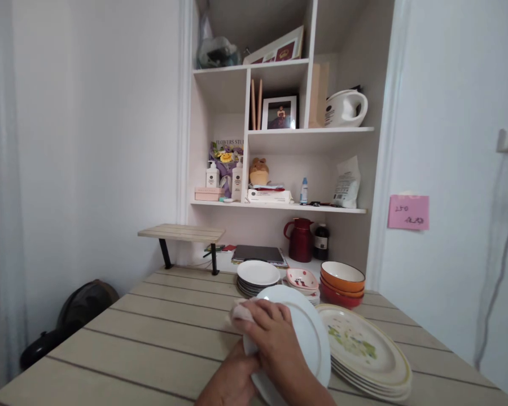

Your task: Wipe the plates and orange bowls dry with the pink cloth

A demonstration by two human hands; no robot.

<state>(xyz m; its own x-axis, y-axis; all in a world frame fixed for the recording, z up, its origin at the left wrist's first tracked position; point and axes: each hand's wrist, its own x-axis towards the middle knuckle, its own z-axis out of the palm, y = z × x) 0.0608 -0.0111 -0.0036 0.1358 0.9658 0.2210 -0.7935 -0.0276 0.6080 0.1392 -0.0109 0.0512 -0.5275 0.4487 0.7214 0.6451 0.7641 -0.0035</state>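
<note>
In the head view the left hand (232, 379) gripped the lower edge of a round white ceramic plate (307, 332) tilted above the pale slatted wooden table (152, 332), while the right hand (271, 332) lay flat on its face, fingers closed on a small pinkish cloth (240, 311). Just right lay a stack of floral cream plates (364, 352); behind stood stacked orange bowls (342, 280), seemingly empty.
</note>
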